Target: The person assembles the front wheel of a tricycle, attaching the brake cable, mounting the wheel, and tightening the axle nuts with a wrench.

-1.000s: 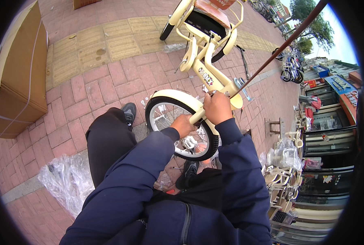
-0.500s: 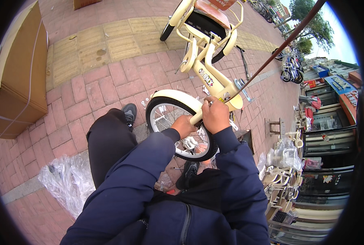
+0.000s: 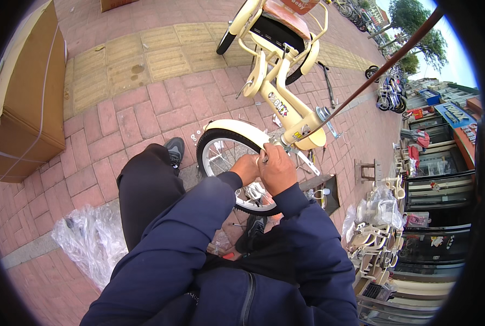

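A cream-coloured child's bicycle (image 3: 279, 98) stands on the brick pavement in front of me, its front wheel (image 3: 226, 157) with a cream mudguard close to my knees. My left hand (image 3: 246, 168) and my right hand (image 3: 276, 167) are pressed together at the front fork, just above the wheel. Both grip something small and metallic at the fork; my fingers hide what it is. My dark blue sleeves reach up from the lower edge.
A large cardboard box (image 3: 22, 98) stands at the left. Crumpled clear plastic wrap (image 3: 87, 244) lies by my left leg. A dark tray (image 3: 324, 195) sits on the ground right of the wheel. A brown rod (image 3: 383, 68) slants across the upper right. More cream frames (image 3: 373, 239) are stacked at the right.
Both hands have stayed at the fork, shifting only slightly, with the right hand settling a little lower over the part. The bicycle has not moved.
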`<state>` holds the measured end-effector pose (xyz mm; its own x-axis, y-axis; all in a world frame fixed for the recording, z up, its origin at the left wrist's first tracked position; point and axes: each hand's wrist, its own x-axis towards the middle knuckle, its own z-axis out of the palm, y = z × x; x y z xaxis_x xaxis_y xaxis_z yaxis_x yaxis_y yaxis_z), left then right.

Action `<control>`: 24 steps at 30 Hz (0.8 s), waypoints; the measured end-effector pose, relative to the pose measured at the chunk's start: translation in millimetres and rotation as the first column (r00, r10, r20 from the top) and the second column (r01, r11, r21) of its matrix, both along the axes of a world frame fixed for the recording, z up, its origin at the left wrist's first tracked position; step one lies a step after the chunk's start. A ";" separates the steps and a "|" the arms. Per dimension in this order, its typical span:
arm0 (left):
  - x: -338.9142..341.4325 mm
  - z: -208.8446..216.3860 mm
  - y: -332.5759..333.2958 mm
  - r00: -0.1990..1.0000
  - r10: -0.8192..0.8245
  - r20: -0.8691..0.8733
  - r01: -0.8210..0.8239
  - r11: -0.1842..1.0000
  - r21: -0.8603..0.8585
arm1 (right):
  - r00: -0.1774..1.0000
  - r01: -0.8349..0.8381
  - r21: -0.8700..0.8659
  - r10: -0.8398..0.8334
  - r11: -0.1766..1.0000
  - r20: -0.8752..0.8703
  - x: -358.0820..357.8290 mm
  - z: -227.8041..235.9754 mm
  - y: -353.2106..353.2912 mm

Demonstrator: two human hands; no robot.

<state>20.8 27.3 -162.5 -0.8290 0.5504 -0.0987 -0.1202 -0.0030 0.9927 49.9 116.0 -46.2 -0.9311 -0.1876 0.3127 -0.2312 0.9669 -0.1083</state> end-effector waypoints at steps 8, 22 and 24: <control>-3.8 -7.7 5.7 0.999 -0.046 -0.011 0.046 0.999 0.011 | 0.967 0.045 0.141 -0.079 0.989 0.243 -60.0 34.1 27.4; -3.6 -4.7 4.5 0.999 -0.038 -0.001 0.038 0.999 -0.022 | 0.989 0.098 0.007 -0.098 0.995 0.107 -49.1 35.2 24.2; -4.1 -8.3 6.0 0.999 -0.049 -0.004 0.049 0.998 -0.044 | 0.951 0.121 -0.010 -0.113 0.993 0.288 -60.2 39.2 28.8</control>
<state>16.7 33.3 -170.8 -0.8019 0.5856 -0.1190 -0.1136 0.0461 0.9925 -10.3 144.8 -6.9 -0.9972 -0.0673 0.0327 -0.0721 0.9810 -0.1799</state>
